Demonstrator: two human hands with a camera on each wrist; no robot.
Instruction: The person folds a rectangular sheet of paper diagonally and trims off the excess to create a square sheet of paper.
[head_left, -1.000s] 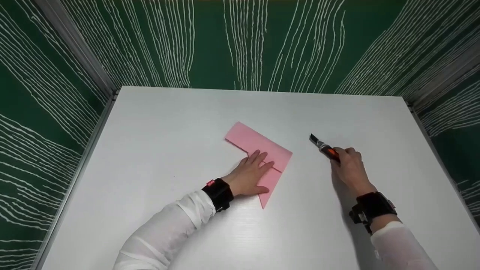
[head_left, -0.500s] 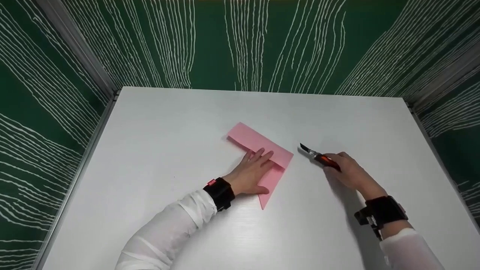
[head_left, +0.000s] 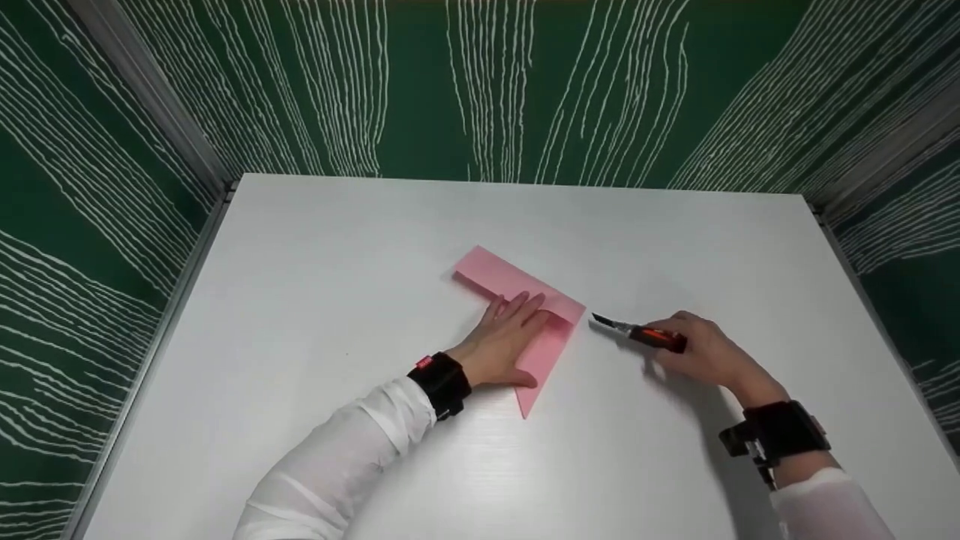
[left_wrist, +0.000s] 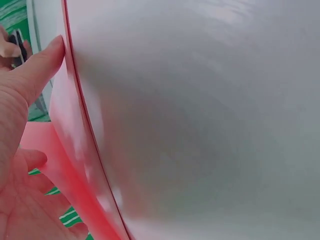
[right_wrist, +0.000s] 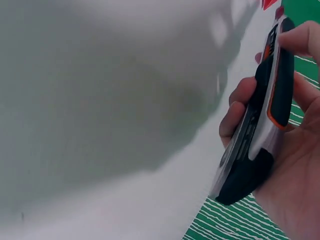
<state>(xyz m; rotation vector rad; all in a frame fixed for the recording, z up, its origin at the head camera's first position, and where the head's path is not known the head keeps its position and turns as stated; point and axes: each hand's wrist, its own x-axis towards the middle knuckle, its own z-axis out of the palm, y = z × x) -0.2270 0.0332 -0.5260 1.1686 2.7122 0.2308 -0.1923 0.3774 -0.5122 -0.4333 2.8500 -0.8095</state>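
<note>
A folded sheet of pink paper (head_left: 510, 279) lies mid-table in the head view, its upper flap lifted along the lower edge. My left hand (head_left: 495, 349) rests on it with fingers spread, fingertips at the flap and thumb on the lower, pointed part. In the left wrist view, the thumb (left_wrist: 42, 67) lies along the edge of the paper (left_wrist: 75, 175). To the right, my right hand (head_left: 705, 351) grips a utility knife (head_left: 658, 339) with a black and orange handle. Its dark blade (head_left: 602, 320) is out and points left, just short of the paper's right corner.
The white table (head_left: 337, 247) extends around both hands. Behind it stands a green wall (head_left: 420, 90) with white streaks, and similar panels flank the sides. A black wrist band (head_left: 439, 385) sits on the left wrist, another band (head_left: 784, 429) on the right.
My right hand has brought the knife left and nearer, turning the blade toward the paper's corner. The flap of the paper has risen a little under my left fingers; that hand stays nearly still.
</note>
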